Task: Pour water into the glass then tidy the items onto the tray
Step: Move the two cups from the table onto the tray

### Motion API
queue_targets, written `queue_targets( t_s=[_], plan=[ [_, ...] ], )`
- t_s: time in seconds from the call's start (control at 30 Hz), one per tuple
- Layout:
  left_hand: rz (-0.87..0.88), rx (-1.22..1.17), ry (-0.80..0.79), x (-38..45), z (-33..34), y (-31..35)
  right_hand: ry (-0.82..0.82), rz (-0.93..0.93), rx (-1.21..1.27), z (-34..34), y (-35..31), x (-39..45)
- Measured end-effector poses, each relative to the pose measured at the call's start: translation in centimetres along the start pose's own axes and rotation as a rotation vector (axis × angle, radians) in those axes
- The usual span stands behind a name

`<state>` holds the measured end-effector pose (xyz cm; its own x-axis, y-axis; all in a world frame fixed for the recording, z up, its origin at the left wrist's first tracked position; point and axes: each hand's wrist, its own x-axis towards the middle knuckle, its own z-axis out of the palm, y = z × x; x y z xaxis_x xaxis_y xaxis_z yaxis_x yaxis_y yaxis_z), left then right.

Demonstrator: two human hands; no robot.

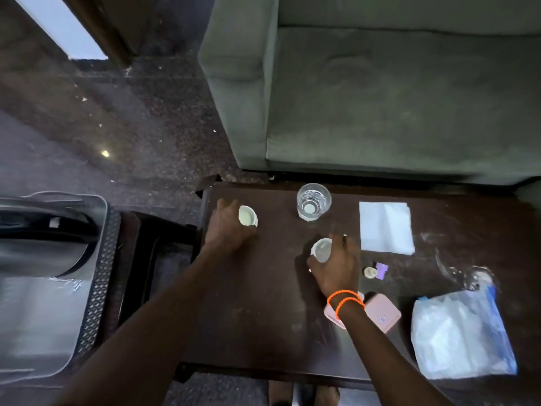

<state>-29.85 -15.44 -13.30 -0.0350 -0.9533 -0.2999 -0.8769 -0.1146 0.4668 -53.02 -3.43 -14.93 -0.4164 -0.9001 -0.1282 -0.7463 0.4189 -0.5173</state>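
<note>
A clear glass (pixel 313 201) holding water stands at the far edge of the dark table (pixel 263 303). My left hand (pixel 227 228) is closed around a small white container (pixel 248 215) near the table's left edge. My right hand (pixel 336 266) grips a second small white container (pixel 321 249) in the middle of the table, below the glass. A shiny metal tray (pixel 44 288) with a patterned rim rests on a stool to the left of the table.
A folded white napkin (pixel 386 227) lies right of the glass. A small bottle cap (pixel 370 272) and purple piece (pixel 381 270) sit beside my right hand. A pink box (pixel 380 316) and a plastic bag (pixel 459 335) lie at the front right. A grey sofa (pixel 380 98) stands behind the table.
</note>
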Motion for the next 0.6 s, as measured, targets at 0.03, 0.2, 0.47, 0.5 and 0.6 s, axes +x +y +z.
queue_targets(
  t_s=[0.03,0.2,0.47,0.5,0.6],
  plan=[
    [-0.008,-0.013,0.014,-0.4,-0.1,-0.1,0.003,-0.011,0.01,-0.1,-0.6,-0.2],
    [-0.049,-0.118,0.107,-3.2,-2.5,-0.3,-0.012,-0.114,0.059,-1.0,-4.7,-1.4],
    [-0.139,-0.156,0.171,-9.7,-10.3,-1.1,-0.101,-0.24,0.137,-2.4,-13.2,-5.0],
    [-0.149,-0.166,0.188,-10.7,-11.4,-1.5,-0.111,-0.256,0.148,-2.7,-14.4,-5.6],
    [-0.195,-0.197,0.223,-13.6,-14.6,-3.5,-0.135,-0.31,0.204,-2.6,-18.1,-7.6]
  ],
)
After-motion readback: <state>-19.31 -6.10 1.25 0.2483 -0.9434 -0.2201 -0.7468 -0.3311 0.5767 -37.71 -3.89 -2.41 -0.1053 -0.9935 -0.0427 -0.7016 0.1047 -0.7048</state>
